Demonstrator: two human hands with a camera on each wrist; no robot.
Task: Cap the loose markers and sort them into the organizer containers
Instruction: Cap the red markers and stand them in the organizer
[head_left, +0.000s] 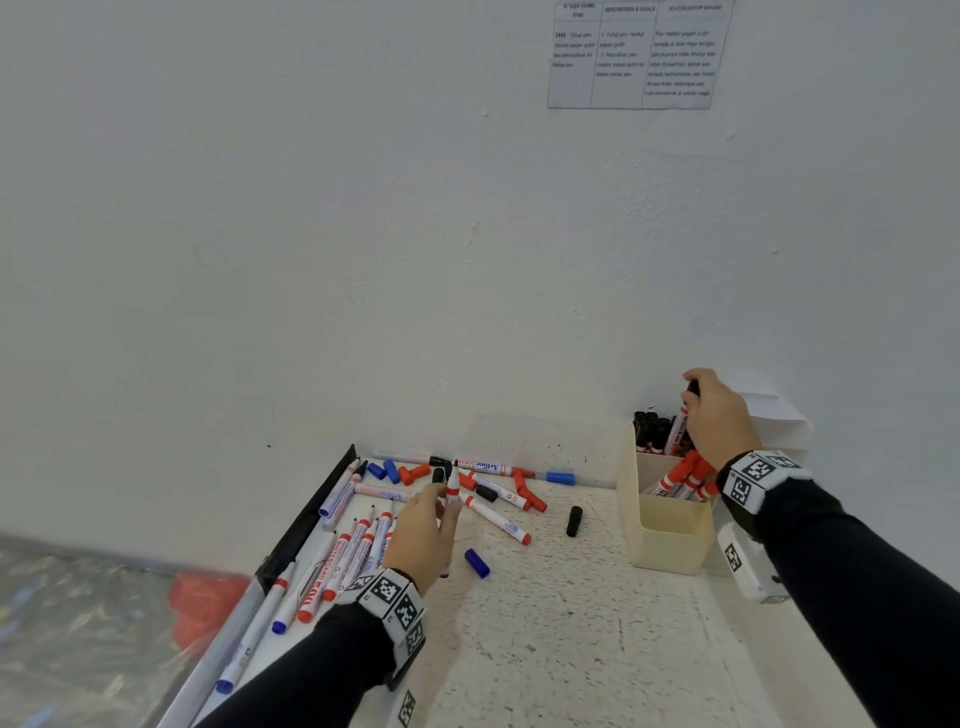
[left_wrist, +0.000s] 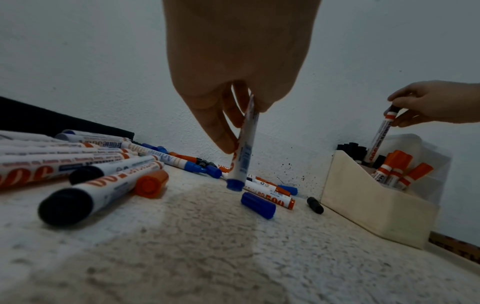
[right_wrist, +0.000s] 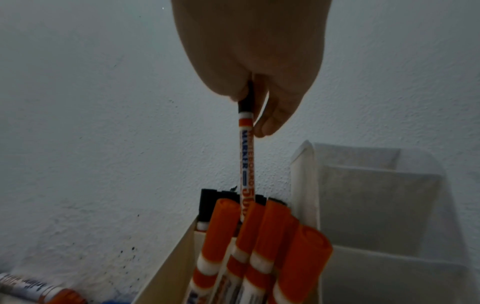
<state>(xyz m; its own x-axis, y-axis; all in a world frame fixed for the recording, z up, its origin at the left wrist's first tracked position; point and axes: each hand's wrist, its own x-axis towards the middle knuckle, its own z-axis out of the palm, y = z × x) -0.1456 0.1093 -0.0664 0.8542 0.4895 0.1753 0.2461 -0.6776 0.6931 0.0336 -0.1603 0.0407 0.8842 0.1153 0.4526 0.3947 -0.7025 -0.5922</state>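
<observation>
A: What is seen, from the largest thing down?

B: A speckled white table (head_left: 571, 649) is set against a wall. At its right a cream organizer (head_left: 667, 540) is stood, with black-capped markers in the rear compartment and red-capped markers (head_left: 685, 480) leaned in the front one. A scatter of loose markers (head_left: 353, 556) and caps is spread at the left.

A: And the hands?

B: A black-capped marker (right_wrist: 246, 164) is pinched at its cap end by the right hand (head_left: 719, 415), with its long axis near vertical and its tail already below the rim of the rear compartment. An uncapped marker (left_wrist: 244, 150) is gripped upright between thumb and fingers of the left hand (head_left: 423, 535), its bare tip up in the head view and its blue tail just above the table.

A: On what relation does the coming move turn?

B: A loose blue cap (left_wrist: 257, 205) is laid on its side on the table just beside that tail, on the right-hand side. It is judged that the left hand is the nearer, but its grip is taken, so the cap would probably be fetched by the right hand once its marker is released.
</observation>
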